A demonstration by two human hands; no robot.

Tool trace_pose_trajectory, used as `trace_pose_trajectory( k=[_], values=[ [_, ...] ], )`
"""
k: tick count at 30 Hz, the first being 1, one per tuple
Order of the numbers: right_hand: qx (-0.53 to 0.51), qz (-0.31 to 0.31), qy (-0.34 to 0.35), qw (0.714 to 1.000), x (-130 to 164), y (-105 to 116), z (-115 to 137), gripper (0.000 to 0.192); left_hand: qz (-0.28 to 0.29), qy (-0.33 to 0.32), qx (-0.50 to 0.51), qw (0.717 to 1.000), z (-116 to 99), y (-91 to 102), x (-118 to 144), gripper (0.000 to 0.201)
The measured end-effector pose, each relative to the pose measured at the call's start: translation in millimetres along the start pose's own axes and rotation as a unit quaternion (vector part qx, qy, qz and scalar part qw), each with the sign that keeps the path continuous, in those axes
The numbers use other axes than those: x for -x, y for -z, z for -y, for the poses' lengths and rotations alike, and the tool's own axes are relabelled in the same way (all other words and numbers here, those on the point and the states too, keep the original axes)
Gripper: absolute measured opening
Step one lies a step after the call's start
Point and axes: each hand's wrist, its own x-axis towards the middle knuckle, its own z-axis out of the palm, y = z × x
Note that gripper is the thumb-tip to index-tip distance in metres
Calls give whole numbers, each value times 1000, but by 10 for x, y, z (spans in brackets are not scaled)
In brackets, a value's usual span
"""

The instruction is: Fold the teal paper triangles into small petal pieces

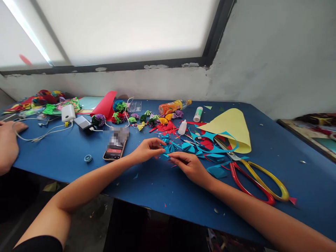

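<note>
Between my two hands is a small piece of blue paper (165,156), pinched at its edges. My left hand (149,149) grips its left side with thumb and fingers. On the opposite side, the fingertips of my right hand (187,164) close on the same piece. Folded blue paper pieces (188,147) lie just beyond, among red paper scraps (168,129). A blue sheet with cut-out holes (210,138) rests to the right. Large scissors (252,175) with one red and one yellow handle lie beside my right forearm, blades partly under paper.
A phone (115,145) lies left of my left hand, with a power bank (68,113) and white cables farther left. An orange bottle (174,106), a glue stick (198,114) and yellow paper (231,129) stand or lie behind. Another person's arm (7,147) rests at the left edge.
</note>
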Motion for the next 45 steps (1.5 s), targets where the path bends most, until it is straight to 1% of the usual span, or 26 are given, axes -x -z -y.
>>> trace_pose_trajectory(
  k=[2, 5, 7, 9, 11, 13, 15, 17, 19, 22, 24, 26, 29, 31, 33, 35, 38, 42, 45],
  values=[
    [-25, -2, -20, 999, 3, 6, -4, 25, 30, 24, 50, 998, 5, 4, -14, 44],
    [-61, -29, -42, 997, -10, 11, -14, 29, 85, 50, 59, 993, 9, -16, -10, 45],
    [-80, -2, -56, 995, -28, 13, -24, 33, 122, 61, 45, 990, 10, -39, 5, 41],
    [-85, 42, -67, 993, -45, 17, -38, 33, 138, 67, 34, 988, 11, -59, 20, 37],
    [-71, 60, -65, 994, -54, 27, -53, 29, 142, 71, 27, 987, 15, -65, 33, 33],
    [-23, 46, -48, 998, -54, 43, -64, 22, 152, 72, 14, 986, 22, -60, 43, 32],
    [47, 25, -16, 998, -47, 62, -69, 17, 161, 69, -5, 984, 34, -55, 53, 34],
    [108, 12, 25, 994, -43, 84, -69, 15, 154, 58, -37, 986, 50, -61, 67, 37],
    [139, 17, 59, 988, -47, 108, -69, 16, 122, 36, -90, 988, 65, -81, 84, 34],
    [159, 39, 75, 984, -65, 142, -79, 19, 72, 9, -160, 984, 75, -122, 113, 26],
    [166, 59, 76, 982, -77, 161, -92, 19, 59, 6, -171, 983, 67, -144, 134, 24],
    [171, 77, 81, 979, -80, 171, -109, 20, 60, 17, -161, 985, 46, -158, 157, 23],
    [184, 94, 110, 972, -68, 167, -139, 23, 75, 68, -143, 984, -2, -167, 196, 24],
    [191, 106, 132, 967, -55, 156, -153, 25, 78, 89, -159, 980, -30, -169, 220, 23],
    [197, 114, 143, 963, -46, 147, -159, 24, 71, 72, -202, 974, -39, -168, 237, 19],
    [203, 118, 145, 961, -43, 140, -155, 22, 63, 32, -258, 964, -25, -167, 241, 14],
    [220, 124, 142, 957, -50, 134, -139, 18, 58, -5, -321, 945, 23, -167, 229, 15],
    [242, 138, 152, 948, -70, 127, -127, 16, 62, -28, -357, 931, 68, -170, 211, 17],
    [243, 153, 166, 943, -88, 130, -126, 15, 63, -38, -364, 928, 67, -169, 209, 16]
  ],
)
